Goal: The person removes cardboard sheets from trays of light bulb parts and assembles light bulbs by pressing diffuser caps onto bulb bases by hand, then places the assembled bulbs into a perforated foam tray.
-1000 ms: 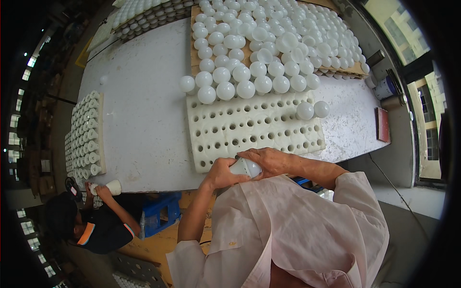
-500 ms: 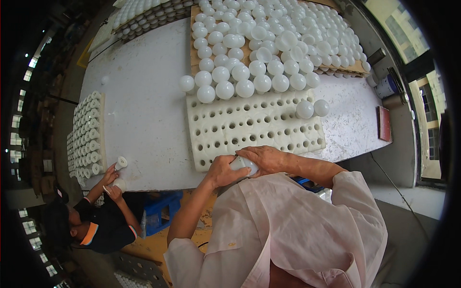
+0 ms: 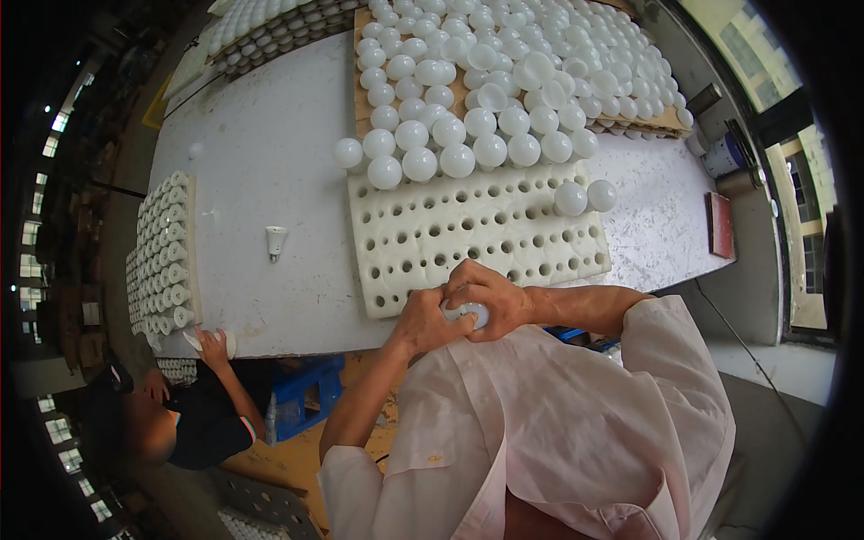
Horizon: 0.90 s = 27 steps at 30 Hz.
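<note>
Both my hands close around one white round bulb (image 3: 470,314) at the near edge of the white table (image 3: 261,144). My left hand (image 3: 421,321) grips its left side and my right hand (image 3: 489,290) covers its top and right. Just beyond them lies a white foam tray (image 3: 468,236) full of round holes. Two white globes (image 3: 585,196) sit at its far right, and a row of white globes (image 3: 423,162) lines its far edge.
A cardboard sheet (image 3: 531,63) packed with white globes fills the far side. A lone bulb base (image 3: 275,241) stands on the table. A tray of bulb bases (image 3: 166,252) lies at the left edge, where another person's hand (image 3: 212,344) rests. Tins (image 3: 720,157) and a red book (image 3: 721,225) sit right.
The other person set a bulb base on the table, then lowered the hand to the table edge. My hands stayed closed on the bulb, shifting slightly.
</note>
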Tool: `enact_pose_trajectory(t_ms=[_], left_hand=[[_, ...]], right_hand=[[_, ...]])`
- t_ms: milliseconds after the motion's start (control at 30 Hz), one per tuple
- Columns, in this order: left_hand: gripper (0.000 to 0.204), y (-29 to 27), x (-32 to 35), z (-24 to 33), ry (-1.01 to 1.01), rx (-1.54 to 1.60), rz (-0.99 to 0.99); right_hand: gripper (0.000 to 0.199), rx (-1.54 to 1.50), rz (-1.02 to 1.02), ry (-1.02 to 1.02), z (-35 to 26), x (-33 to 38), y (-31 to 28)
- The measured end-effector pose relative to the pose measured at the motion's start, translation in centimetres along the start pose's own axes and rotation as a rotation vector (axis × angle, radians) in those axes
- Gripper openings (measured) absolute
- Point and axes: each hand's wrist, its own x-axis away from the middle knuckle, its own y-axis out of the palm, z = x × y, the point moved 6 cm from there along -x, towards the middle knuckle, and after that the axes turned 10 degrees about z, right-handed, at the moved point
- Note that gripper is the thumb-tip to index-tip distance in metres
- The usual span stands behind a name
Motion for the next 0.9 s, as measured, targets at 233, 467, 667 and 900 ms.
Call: enact_pose_trajectory(t_ms=[233,467,667,900], left_hand=[[0.041,0.9,-0.6,-6.7,-0.108,0.492,-0.114],[0.039,-4.8,1.4,-16.1,-0.319,0.750,0.354],[0.049,-17.5,5.3,-25.2,-0.195,-0.172,0.977],[0.073,-20.2,2.4,-34.0,-0.223,-0.716,0.487]], right_hand=[[0.060,0.091,0.040,0.156,1.4,-0.2,1.3],[0.074,0.421,0.154,0.376,8.1,-2.9,-0.2],[0.075,0.624,0.060,0.204,11.8,-12.5,3.4],[0.065,0.976,-0.222,0.198,18.1,-17.3,8.6]])
